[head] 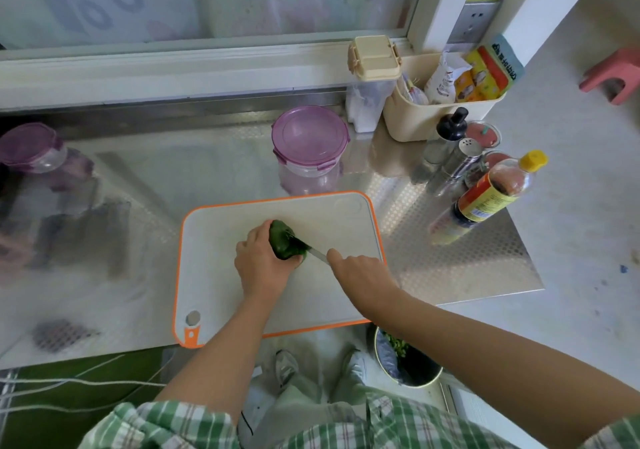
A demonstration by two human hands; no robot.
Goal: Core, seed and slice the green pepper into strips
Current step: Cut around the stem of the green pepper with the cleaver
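Right hand [360, 272] is wrapped round the knife [318, 256], forefinger along the spine I think, it's blurry. Left hand [259, 265] clamps the green pepper [285, 241] mid cutting board [332, 220], blade at its side. Peppers are light, hollow and waxy-slick, so pin it by the shoulders with fingertips tucked. Purple-lidded tub [309, 137] sits beyond.

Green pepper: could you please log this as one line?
left hand grips green pepper | right hand holds knife on pepper | on cutting board
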